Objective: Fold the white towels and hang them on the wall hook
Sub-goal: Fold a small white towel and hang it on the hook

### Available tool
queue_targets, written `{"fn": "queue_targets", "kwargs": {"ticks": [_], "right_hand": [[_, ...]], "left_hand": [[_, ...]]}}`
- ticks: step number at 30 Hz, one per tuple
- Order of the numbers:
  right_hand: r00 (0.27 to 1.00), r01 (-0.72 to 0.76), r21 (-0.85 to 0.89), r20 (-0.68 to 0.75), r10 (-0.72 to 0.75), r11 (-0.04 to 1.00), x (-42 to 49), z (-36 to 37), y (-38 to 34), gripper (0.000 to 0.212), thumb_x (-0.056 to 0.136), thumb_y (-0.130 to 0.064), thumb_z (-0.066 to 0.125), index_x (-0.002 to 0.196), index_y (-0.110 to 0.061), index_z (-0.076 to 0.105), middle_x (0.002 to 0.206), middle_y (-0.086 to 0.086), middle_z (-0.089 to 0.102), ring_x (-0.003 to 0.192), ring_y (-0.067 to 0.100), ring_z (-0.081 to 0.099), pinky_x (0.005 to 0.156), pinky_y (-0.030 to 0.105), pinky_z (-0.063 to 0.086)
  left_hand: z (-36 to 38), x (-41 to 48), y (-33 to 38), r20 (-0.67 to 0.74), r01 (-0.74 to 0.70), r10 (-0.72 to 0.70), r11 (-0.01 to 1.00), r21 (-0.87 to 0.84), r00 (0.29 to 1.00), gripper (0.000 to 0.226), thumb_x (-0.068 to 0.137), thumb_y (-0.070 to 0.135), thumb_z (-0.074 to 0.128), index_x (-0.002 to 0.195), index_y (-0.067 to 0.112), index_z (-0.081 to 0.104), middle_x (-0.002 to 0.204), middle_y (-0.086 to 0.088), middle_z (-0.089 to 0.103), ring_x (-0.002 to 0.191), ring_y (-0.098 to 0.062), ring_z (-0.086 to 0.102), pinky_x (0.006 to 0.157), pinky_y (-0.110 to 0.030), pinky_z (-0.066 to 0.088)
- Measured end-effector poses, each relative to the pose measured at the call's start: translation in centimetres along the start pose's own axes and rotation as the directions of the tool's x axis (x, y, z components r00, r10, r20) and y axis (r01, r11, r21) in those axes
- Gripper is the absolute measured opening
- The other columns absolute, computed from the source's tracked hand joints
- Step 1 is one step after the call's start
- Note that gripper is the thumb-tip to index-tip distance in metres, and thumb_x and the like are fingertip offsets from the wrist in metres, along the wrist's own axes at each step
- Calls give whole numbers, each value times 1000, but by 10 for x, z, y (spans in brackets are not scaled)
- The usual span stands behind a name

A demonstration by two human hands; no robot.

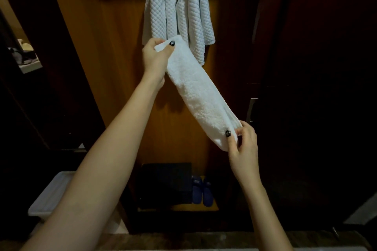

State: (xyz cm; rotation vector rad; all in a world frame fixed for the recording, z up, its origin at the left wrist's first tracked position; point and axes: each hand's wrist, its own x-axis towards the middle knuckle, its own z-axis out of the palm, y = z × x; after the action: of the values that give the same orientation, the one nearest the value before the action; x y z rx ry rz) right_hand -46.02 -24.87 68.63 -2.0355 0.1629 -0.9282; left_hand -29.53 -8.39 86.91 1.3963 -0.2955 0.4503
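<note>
Towel [195, 91] pinched between hands [155, 57], slippers [202, 189] on shelf [183, 208]

Wooden back panel [122, 67] stands behind the fingers [245, 126]. Well below them, a low shelf [183, 208] carries a dark square case [166, 181], with blue slippers [202, 189] just beside it. White bin [51, 193] far lower left. Metal door handle [252, 108] just above.

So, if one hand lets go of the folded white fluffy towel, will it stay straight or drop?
Probably it drops: the folded white fluffy towel is soft cloth, straight only because the left hand and the right hand pinch its two ends. It looks light, since fingertip pinches carry it. Its plush pile should not slip easily.
</note>
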Motion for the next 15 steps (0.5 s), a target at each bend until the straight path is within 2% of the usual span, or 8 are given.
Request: {"fn": "queue_targets", "kwargs": {"ticks": [2,4,6,8,11,15], "right_hand": [[991,-70,6,114,69,998,4,-2,1,12,94,-29,59,87,-24,49,138,-1,47,131,17,41,103,34,37],[984,-128,115,141,112,985,15,-5,-10,23,89,-43,60,102,-26,52,134,-7,49,128,13,46,96,23,40],[993,-90,244,98,68,966,37,-8,-28,44,89,-41,61,128,-24,48,131,-7,51,124,8,49,98,19,41],[994,-48,373,105,9,926,62,-11,-51,48,92,-32,62,136,-23,45,131,-6,54,122,2,52,99,16,43],[983,-44,512,177,-56,858,94,-11,-80,37,90,-26,67,124,-20,55,113,-7,68,104,2,65,80,15,52],[978,-38,543,192,-80,839,116,-7,-91,9,88,-16,70,96,-12,70,86,-4,73,81,8,70,68,18,53]], "left_hand": [[5,-2,4,144,-22,24,1000,-16,989,13,88,12,65,86,15,53,84,0,57,74,-9,55,61,-22,48],[10,-7,9,337,-93,81,995,19,938,14,88,12,66,85,20,55,87,-2,57,77,-10,56,63,-24,48],[17,-15,12,502,-166,133,986,21,854,15,86,13,69,86,23,57,87,0,57,77,-10,56,65,-23,48],[22,-23,10,596,-168,124,986,19,793,19,83,16,72,91,25,57,90,-2,57,80,-16,57,68,-28,49],[23,-29,3,585,-73,56,997,5,809,28,81,15,75,97,24,53,88,-3,63,76,-13,63,66,-28,53],[15,-28,-4,584,-26,31,1000,-17,811,22,83,18,72,96,20,55,88,-1,65,75,-8,64,65,-23,53]]}}
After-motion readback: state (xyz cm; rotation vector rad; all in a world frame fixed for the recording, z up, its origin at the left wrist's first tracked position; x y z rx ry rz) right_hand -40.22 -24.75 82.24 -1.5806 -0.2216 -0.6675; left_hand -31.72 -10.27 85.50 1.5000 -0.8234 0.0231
